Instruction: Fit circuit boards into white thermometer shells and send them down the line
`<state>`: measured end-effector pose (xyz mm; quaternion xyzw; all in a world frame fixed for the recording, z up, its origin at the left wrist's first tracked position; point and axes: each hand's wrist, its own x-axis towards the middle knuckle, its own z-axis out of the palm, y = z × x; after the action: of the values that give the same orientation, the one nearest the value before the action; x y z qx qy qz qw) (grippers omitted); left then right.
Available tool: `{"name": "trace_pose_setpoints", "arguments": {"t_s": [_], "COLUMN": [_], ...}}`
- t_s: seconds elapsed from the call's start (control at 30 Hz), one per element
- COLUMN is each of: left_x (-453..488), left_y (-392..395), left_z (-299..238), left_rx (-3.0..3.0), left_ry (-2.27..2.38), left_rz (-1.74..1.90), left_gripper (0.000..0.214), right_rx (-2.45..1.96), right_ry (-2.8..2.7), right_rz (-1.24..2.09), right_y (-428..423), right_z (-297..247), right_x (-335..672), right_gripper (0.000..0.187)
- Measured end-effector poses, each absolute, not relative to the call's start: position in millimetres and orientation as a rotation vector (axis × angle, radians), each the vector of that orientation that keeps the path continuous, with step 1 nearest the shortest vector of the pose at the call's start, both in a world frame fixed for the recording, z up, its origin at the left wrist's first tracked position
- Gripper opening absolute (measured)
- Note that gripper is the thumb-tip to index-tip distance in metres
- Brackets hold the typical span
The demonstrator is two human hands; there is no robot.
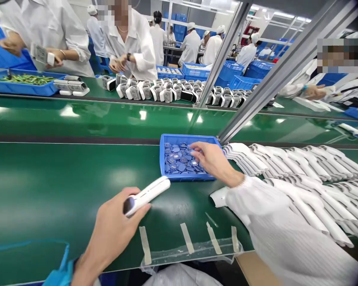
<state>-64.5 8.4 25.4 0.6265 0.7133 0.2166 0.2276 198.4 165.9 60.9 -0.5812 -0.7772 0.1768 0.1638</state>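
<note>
My left hand [115,224] is wrapped round a white plastic housing [153,190], long and narrow, with a dark oval end near the palm. It is held tilted above the green bench, just in front of a blue tray [162,159]. Many small flat blue plastic pieces [179,159] lie in that tray, some with pale marks. Over the tray's right side, my right hand [210,157] reaches in from the right with fingers bent and slightly apart. Its fingertips are close to the pieces, and I see nothing between them.
Rows of white curved housings [310,198] lie on the right, with a single one [219,196] under my right sleeve. Tape strips [187,238] hold a plastic bag at the bench edge. A metal post [256,79] rises behind the tray. Co-workers stand across the green belt [113,119].
</note>
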Motion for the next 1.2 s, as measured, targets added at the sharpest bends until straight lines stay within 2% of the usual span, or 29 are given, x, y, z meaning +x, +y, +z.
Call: {"name": "trace_pose_setpoints", "arguments": {"t_s": [0.1,0.2,0.37,0.47,0.67,0.8,1.0,1.2], "left_x": [-69,-52,-5,10,21,23,24,24], "left_y": [9,13,20,19,15,14,12,-3], "left_z": [37,48,55,54,51,50,37,23], "left_rx": [1.450,1.471,1.722,1.773,1.883,2.000,2.105,2.128], "left_ry": [1.837,1.594,1.461,1.417,1.442,1.410,1.365,1.582], "left_rz": [0.737,0.719,0.634,0.672,0.669,0.612,0.798,0.863], "left_gripper": [0.038,0.033,0.016,0.012,0.006,0.009,0.022,0.020], "right_rx": [-1.538,-1.349,-1.103,-1.064,-1.144,-1.133,-1.149,-1.246], "right_ry": [-2.000,-1.726,-1.467,-1.480,-1.931,-1.989,-1.942,-1.897], "right_rz": [0.923,1.338,1.555,1.479,0.805,0.586,0.650,0.702], "right_y": [119,73,35,28,17,15,16,4], "right_z": [75,77,70,70,66,54,34,28], "right_x": [209,206,191,188,189,189,190,204], "right_gripper": [0.021,0.026,0.022,0.023,0.031,0.033,0.028,0.017]}}
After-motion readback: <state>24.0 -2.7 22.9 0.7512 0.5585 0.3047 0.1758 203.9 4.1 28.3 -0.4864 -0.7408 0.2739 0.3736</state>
